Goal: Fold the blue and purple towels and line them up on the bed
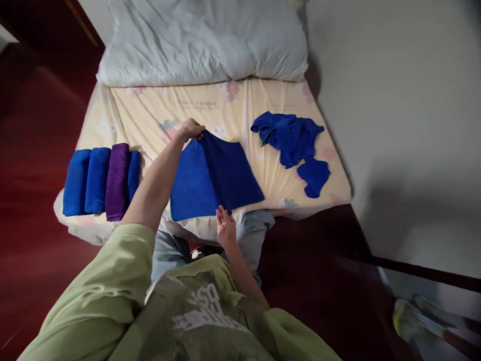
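Note:
A blue cloth with a thin green edge lies spread on the bed in front of me, its middle raised in a ridge. My left hand is closed on the cloth's far edge and lifts it a little. At the near edge, my right hand pinches the cloth, palm turned up. To the left, folded blue towels stand in a row with a folded purple towel. A crumpled heap of blue cloths lies to the right, with a smaller blue piece beside it.
The bed has a cream printed sheet, and a big grey-white pillow or quilt covers its far end. A pale wall runs along the right. Shoes are at the lower right, by the dark red floor.

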The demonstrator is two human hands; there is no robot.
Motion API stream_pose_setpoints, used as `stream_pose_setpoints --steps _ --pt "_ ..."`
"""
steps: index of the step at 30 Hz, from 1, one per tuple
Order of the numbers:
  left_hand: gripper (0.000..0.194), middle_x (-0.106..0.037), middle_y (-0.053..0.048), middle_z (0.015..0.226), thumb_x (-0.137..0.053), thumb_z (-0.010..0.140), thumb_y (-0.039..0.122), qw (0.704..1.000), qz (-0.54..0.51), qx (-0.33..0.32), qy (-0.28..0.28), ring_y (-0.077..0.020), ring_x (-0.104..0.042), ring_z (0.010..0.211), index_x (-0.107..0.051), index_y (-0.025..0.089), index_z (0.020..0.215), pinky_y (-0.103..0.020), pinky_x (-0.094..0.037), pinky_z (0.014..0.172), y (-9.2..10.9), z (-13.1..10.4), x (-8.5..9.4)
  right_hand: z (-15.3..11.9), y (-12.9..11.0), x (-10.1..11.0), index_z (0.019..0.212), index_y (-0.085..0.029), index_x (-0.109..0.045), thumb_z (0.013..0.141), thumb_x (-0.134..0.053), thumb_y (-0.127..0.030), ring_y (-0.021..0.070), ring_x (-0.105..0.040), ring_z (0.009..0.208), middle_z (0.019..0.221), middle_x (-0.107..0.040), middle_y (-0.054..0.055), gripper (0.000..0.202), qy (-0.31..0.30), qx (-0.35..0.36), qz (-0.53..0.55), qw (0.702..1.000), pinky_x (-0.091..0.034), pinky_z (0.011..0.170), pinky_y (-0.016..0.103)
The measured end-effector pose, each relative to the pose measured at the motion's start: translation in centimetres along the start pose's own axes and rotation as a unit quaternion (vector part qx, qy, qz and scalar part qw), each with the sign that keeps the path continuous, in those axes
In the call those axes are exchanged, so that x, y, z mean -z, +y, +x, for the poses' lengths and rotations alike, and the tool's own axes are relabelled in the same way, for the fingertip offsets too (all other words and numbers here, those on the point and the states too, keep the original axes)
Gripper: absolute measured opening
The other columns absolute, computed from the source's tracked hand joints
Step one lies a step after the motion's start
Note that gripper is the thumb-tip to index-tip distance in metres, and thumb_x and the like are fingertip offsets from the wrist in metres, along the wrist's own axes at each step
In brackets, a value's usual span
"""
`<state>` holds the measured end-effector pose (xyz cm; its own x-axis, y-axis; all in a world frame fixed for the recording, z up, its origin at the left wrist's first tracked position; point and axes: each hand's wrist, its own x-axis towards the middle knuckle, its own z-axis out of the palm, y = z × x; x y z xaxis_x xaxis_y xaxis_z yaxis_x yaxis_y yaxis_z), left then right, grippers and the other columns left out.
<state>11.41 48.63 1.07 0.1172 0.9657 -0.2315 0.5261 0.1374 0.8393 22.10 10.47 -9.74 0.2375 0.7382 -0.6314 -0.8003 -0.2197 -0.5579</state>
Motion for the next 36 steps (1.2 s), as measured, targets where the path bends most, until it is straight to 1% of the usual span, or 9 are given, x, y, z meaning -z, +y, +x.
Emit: stream_pose_setpoints --steps 5,9,12,16,19,22,26,31,36 --pt "0.014 -0.053 0.000 0.052 -0.077 0.074 0.018 0.998 -0.045 -0.021 0.035 -0.0145 -0.054 0.054 -0.063 0.014 0.077 -0.027 -0.051 0.058 4.2 -3.9 4.8 -1.4 -5.6 -0.3 0.084 -0.021 -0.068 0.077 -0.087 -0.040 0.0218 -0.076 0.110 0.116 -0.079 0.008 0.028 -0.097 0.070 -0.035 0.992 -0.061 0.097 0.032" --pt "0.020 -0.055 0.000 0.053 -0.078 0.080 0.027 0.990 -0.111 -0.058 0.064 -0.0118 -0.052 0.050 -0.061 0.016 0.077 -0.022 -0.046 0.051 6.5 -7.9 8.7 -2.1 -12.3 -0.9 0.083 -0.019 -0.072 0.070 -0.092 -0.046 0.0219 -0.078 0.101 0.108 -0.081 0.010 0.036 -0.158 0.123 -0.115 0.973 -0.063 0.084 0.028" --pt "0.023 -0.058 -0.001 0.059 -0.077 0.084 0.031 0.982 -0.160 -0.073 0.067 -0.0116 -0.056 0.054 -0.061 0.016 0.081 -0.020 -0.045 0.052 7.3 -11.5 11.2 -2.6 -17.9 -2.1 0.082 -0.018 -0.073 0.067 -0.093 -0.050 0.0190 -0.077 0.084 0.101 -0.081 0.010 0.040 -0.170 0.165 -0.204 0.950 -0.061 0.073 0.027" --pt "0.025 -0.062 -0.002 0.070 -0.076 0.090 0.034 0.973 -0.207 -0.091 0.041 -0.0104 -0.059 0.063 -0.061 0.015 0.084 -0.021 -0.045 0.060 7.7 -16.2 13.8 -3.4 -24.2 -4.4 0.078 -0.018 -0.071 0.066 -0.091 -0.056 0.0088 -0.059 0.056 0.076 -0.074 0.003 0.044 -0.158 0.256 -0.315 0.900 -0.048 0.051 0.021" --pt "0.022 -0.064 -0.003 0.078 -0.072 0.094 0.030 0.966 -0.233 -0.105 0.027 -0.0094 -0.057 0.070 -0.060 0.014 0.085 -0.022 -0.043 0.065 7.6 -18.8 15.3 -4.0 -27.3 -6.5 0.076 -0.018 -0.070 0.069 -0.088 -0.058 0.0063 -0.045 0.053 0.063 -0.058 -0.004 0.045 -0.135 0.349 -0.367 0.852 -0.035 0.045 0.018" --pt "0.024 -0.059 -0.002 0.078 -0.073 0.094 0.031 0.966 -0.223 -0.125 0.044 -0.0101 -0.052 0.074 -0.058 0.015 0.083 -0.023 -0.040 0.068 7.2 -20.2 16.8 -4.3 -29.3 -8.7 0.080 -0.017 -0.071 0.071 -0.086 -0.058 0.0077 -0.045 0.060 0.067 -0.055 -0.004 0.044 -0.126 0.412 -0.401 0.809 -0.034 0.048 0.019" --pt "0.033 -0.050 0.001 0.073 -0.078 0.088 0.037 0.963 -0.189 -0.160 0.102 -0.0117 -0.045 0.074 -0.054 0.017 0.076 -0.025 -0.039 0.070 6.6 -21.0 18.4 -4.4 -30.8 -11.1 0.075 -0.017 -0.069 0.073 -0.085 -0.057 0.0096 -0.046 0.062 0.067 -0.054 -0.003 0.043 -0.133 0.451 -0.421 0.776 -0.038 0.053 0.022" --pt "0.039 -0.050 0.001 0.072 -0.080 0.085 0.040 0.947 -0.194 -0.208 0.148 -0.0099 -0.044 0.070 -0.053 0.017 0.070 -0.026 -0.037 0.070 6.5 -22.1 19.5 -4.4 -31.2 -12.9 0.065 -0.019 -0.060 0.077 -0.081 -0.058 0.0106 -0.048 0.061 0.060 -0.048 -0.005 0.045 -0.134 0.494 -0.411 0.754 -0.040 0.055 0.023" --pt "0.036 -0.057 0.002 0.069 -0.081 0.082 0.043 0.939 -0.214 -0.196 0.184 -0.0094 -0.052 0.073 -0.058 0.016 0.074 -0.027 -0.040 0.076 6.7 -23.3 20.3 -5.1 -30.7 -14.4 0.071 -0.019 -0.063 0.076 -0.082 -0.056 0.0135 -0.057 0.068 0.067 -0.059 -0.001 0.042 -0.126 0.516 -0.381 0.756 -0.047 0.060 0.024"
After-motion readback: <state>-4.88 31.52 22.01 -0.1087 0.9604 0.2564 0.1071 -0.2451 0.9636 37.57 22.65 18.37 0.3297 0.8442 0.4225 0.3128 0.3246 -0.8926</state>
